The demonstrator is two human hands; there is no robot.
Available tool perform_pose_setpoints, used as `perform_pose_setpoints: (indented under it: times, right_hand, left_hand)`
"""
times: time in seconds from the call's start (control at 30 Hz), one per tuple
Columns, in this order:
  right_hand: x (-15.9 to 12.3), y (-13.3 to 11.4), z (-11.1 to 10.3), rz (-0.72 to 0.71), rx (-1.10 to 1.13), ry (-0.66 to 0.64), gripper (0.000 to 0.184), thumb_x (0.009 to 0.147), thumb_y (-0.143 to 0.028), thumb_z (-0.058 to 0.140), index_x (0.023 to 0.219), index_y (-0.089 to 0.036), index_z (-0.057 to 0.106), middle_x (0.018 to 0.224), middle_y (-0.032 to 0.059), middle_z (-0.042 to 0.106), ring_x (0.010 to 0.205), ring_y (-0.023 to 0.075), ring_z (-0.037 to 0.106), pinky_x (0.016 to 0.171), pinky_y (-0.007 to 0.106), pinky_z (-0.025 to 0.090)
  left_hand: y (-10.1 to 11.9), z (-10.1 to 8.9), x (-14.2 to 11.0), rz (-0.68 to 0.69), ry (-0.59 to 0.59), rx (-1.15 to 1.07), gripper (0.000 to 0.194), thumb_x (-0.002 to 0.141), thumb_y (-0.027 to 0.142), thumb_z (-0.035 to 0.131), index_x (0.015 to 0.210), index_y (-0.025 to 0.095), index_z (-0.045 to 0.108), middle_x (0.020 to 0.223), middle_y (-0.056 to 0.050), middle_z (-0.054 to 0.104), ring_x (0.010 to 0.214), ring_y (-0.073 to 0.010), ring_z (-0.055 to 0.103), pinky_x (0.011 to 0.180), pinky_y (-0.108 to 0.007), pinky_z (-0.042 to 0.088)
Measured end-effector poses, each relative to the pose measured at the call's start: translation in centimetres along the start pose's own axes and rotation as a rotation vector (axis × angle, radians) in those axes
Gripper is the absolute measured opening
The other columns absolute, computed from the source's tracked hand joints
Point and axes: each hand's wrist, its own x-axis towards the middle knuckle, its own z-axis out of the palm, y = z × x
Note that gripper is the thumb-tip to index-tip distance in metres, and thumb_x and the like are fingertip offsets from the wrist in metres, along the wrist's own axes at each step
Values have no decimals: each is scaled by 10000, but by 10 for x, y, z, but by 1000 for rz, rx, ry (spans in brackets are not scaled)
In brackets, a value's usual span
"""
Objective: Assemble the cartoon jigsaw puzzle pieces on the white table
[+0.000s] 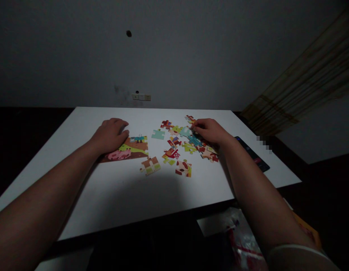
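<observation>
My left hand (111, 134) lies palm down over the upper left of a joined puzzle section (137, 145), with its thumb apart from the fingers. A pink pig shows on that section, which my hand partly covers. At the heap of loose pieces, my right hand (210, 130) has its fingertips pinched at the edge of a puzzle piece (186, 131), pale green in colour. Beneath that hand lie a teal piece (195, 140) and other overlapping pieces. Between my hands are a plain mint piece (158, 134), a red barn piece (171, 153) and a brown-and-cream piece (150, 166).
The white table (120, 203) stands near a grey wall (174, 56) with sockets (141, 97). A dark phone or tablet (253, 156) lies beside my right forearm. Below the front edge is a clear plastic bag (242, 233). A curtain (298, 79) hangs at the right.
</observation>
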Motion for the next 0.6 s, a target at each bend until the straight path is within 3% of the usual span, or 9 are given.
perform_pose_setpoints:
  times: [0.23,0.6]
  right_hand:
    - [1,5,1,-8,35,5,194,1002,-289,639,1045,-274,827,1023,60,843,920,270,754,816,360,568]
    - [1,4,1,-5,15,11,211,993,-264,658,1092,-199,832,1077,95,857,947,268,752,879,364,568]
  left_hand:
    - [-4,2,1,-4,-2,0,596,994,556,474,1433,227,708,1513,-152,696,1445,-410,592,1256,-580,453]
    - [3,-2,-1,-8,-13,19,629,1018,538,429,1458,179,699,1548,-189,674,1472,-425,581,1273,-587,442]
